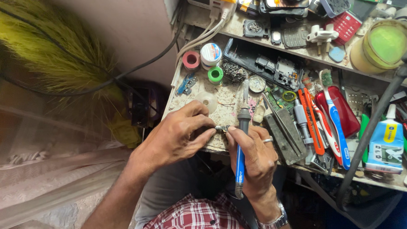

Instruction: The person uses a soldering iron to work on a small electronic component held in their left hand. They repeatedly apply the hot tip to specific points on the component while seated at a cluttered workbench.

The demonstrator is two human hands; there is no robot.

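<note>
White glue bottle, blue label, right of hands

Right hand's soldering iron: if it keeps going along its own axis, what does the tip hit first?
The right hand holds the blue soldering iron pointing up the bench. Straight on lies the small round metal disc, then the opened phone body. Depth is unclear, so it may pass above them.

Both arms reach forward and the two hands meet close together; the left hand is curled, its thumb and fingertips pinched tight. The right hand is a loose fist, fingers wrapped round, wrist bent back.
</note>
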